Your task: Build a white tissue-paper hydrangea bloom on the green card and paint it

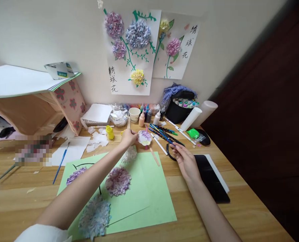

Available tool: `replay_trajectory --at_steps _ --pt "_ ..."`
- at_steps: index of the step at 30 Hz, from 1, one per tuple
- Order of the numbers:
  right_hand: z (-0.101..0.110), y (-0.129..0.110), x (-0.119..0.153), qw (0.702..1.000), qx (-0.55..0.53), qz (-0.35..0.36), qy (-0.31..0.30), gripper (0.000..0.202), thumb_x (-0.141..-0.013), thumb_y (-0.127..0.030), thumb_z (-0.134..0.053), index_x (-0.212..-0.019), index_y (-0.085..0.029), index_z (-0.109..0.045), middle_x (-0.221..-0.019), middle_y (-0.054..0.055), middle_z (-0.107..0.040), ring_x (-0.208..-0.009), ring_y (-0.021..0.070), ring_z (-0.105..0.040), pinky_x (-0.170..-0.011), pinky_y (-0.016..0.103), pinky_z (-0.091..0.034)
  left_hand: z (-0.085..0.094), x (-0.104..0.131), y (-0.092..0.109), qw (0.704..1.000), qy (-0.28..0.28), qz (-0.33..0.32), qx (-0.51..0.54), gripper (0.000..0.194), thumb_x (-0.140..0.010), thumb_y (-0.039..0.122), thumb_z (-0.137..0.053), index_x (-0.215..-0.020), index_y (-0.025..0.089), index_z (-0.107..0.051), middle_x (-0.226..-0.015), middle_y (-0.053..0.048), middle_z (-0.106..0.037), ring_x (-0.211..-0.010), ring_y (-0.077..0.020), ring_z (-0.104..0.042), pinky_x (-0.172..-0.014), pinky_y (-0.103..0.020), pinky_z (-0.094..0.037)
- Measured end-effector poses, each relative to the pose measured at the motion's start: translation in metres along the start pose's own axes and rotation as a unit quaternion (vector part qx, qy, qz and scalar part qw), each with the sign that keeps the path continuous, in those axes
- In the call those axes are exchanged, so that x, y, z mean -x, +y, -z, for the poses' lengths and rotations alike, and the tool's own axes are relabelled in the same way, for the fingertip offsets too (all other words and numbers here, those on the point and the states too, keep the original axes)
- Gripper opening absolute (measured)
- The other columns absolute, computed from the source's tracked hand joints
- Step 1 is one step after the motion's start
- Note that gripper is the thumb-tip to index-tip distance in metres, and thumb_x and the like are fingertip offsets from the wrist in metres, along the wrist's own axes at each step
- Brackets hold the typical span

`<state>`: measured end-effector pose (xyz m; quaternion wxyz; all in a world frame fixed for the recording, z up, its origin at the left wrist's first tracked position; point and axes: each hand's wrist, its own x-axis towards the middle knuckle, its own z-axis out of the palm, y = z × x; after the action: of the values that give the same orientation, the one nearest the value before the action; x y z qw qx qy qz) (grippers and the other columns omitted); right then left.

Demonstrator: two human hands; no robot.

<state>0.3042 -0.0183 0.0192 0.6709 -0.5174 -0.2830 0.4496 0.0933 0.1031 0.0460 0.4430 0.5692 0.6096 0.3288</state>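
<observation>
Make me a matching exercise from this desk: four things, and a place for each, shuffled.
1. Flower-shaped palette
2. Green sheet
3. Blue-handled brush
4. Black pouch

A. Beneath fluffy flowers
B. Near the wall, behind the white rolls
C. Next to the left hand
D. Partly on white paper

Pairs: 1-C, 2-A, 3-D, 4-B

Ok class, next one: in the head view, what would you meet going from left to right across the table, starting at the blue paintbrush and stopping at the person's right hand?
Blue paintbrush, yellow bottle, left hand, flower-shaped palette, right hand.
</observation>
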Motion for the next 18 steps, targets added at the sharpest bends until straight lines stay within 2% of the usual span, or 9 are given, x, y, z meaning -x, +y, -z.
replay_trajectory --at_steps 3,5,8,10,14,18 --pt "0.004 0.008 -0.005 0.998 0.066 0.006 -0.009 0.033 -0.064 -0.037 -0.075 -0.086 -0.014 -0.068 -0.084 0.008 -0.073 -0.064 0.012 -0.064 -0.062 0.026 -0.054 -0.003 -0.011 -0.007 0.998 -0.006 0.022 -0.059 0.014 -0.072 0.019 -0.066 -0.059 0.012 -0.063 -0.065 -0.009 -0.067 -0.069 -0.0204 -0.065 -0.063 -0.028 -0.051" --pt "0.005 0.013 -0.007 0.995 0.097 0.012 -0.015 0.036 -0.063 -0.039 -0.075 -0.087 -0.013 -0.068 -0.081 0.009 -0.073 -0.063 0.0129 -0.064 -0.063 0.028 -0.054 -0.001 -0.015 -0.007 0.995 -0.016 0.038 -0.094 0.017 -0.082 0.027 -0.061 -0.083 0.011 -0.065 -0.086 -0.008 -0.067 -0.081 -0.0189 -0.064 -0.071 -0.032 -0.052" --pt "0.002 0.025 -0.007 0.988 0.15 0.031 -0.022 0.036 -0.068 -0.041 -0.07 -0.09 -0.012 -0.068 -0.081 0.009 -0.073 -0.066 0.0145 -0.064 -0.067 0.031 -0.054 0.003 -0.016 -0.005 0.989 -0.025 0.049 -0.136 0.03 -0.088 0.033 -0.054 -0.112 0.015 -0.056 -0.111 -0.007 -0.059 -0.094 -0.0187 -0.06 -0.079 -0.038 -0.052" --pt "-0.002 0.033 -0.004 0.981 0.187 0.045 -0.025 0.034 -0.073 -0.041 -0.066 -0.092 -0.013 -0.067 -0.085 0.01 -0.072 -0.068 0.0157 -0.064 -0.069 0.032 -0.054 0.006 -0.013 -0.001 0.987 -0.021 0.044 -0.156 0.028 -0.087 0.033 -0.055 -0.108 0.014 -0.059 -0.109 -0.008 -0.061 -0.094 -0.02 -0.06 -0.08 -0.038 -0.051" --pt "-0.009 0.041 0.001 0.963 0.258 0.073 -0.027 0.03 -0.079 -0.038 -0.058 -0.094 -0.015 -0.066 -0.091 0.011 -0.071 -0.075 0.0193 -0.066 -0.072 0.035 -0.054 0.018 0.003 0.006 0.985 0.009 0.006 -0.172 0.018 -0.08 0.028 -0.059 -0.078 0.011 -0.066 -0.087 -0.013 -0.07 -0.091 -0.0258 -0.064 -0.076 -0.032 -0.046" --pt "-0.014 0.043 0.002 0.94 0.321 0.112 -0.04 0.027 -0.082 -0.035 -0.053 -0.096 -0.017 -0.066 -0.097 0.011 -0.071 -0.083 0.0223 -0.067 -0.076 0.037 -0.054 0.047 0.033 0.009 0.985 0.015 -0.038 -0.166 0.021 -0.079 0.031 -0.053 -0.074 0.015 -0.065 -0.077 -0.009 -0.072 -0.078 -0.0228 -0.067 -0.068 -0.028 -0.046"
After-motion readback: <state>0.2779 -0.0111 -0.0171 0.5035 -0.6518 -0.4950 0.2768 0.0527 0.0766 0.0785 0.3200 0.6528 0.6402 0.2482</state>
